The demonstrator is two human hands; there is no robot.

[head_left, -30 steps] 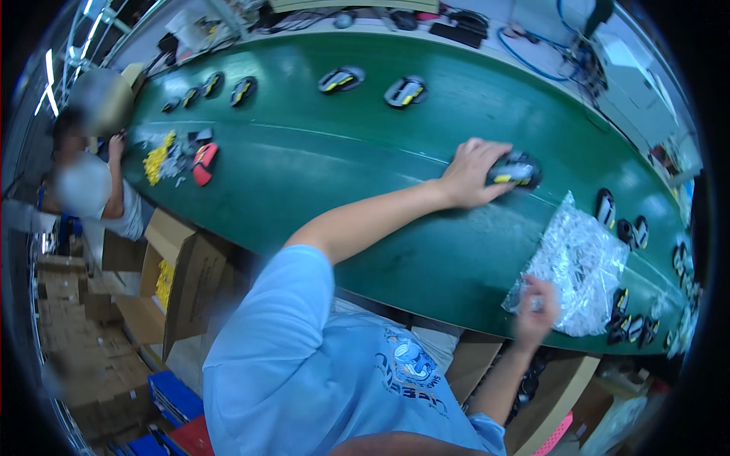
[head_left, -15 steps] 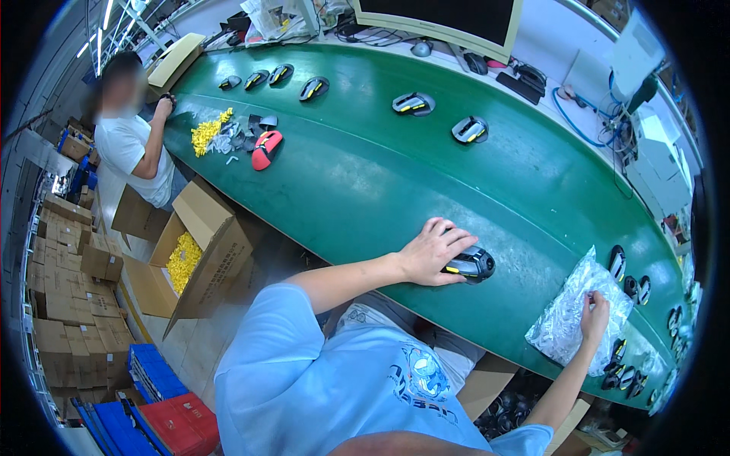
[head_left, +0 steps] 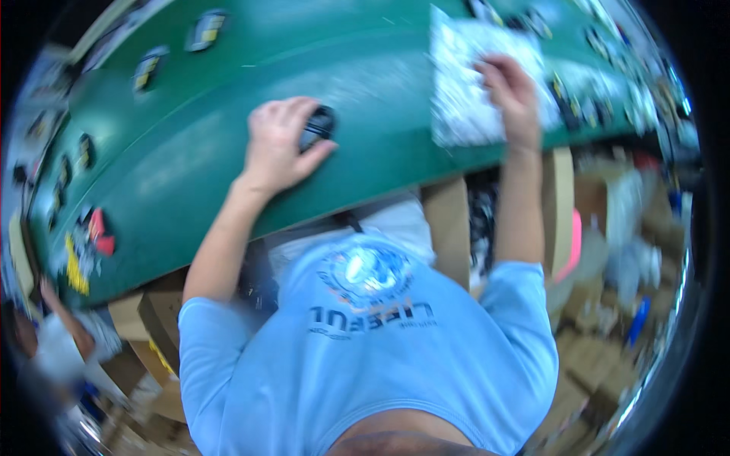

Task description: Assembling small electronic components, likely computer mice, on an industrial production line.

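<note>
My left hand (head_left: 280, 144) lies over a black computer mouse (head_left: 318, 126) on the green conveyor belt (head_left: 190, 152), fingers wrapped around it near the belt's front edge. My right hand (head_left: 508, 85) rests on a clear plastic bag (head_left: 464, 83) of small parts lying flat on the belt to the right. The picture is blurred by motion.
More black and yellow mice (head_left: 205, 29) sit spaced along the belt at the upper left and upper right. Another person (head_left: 61, 342) works at the lower left beside yellow and red items (head_left: 84, 251). Cardboard boxes (head_left: 144, 319) stand under the belt's edge.
The view has swung down and closer. My left hand has dragged the mouse toward the belt's front edge. My right hand stays on the plastic bag.
</note>
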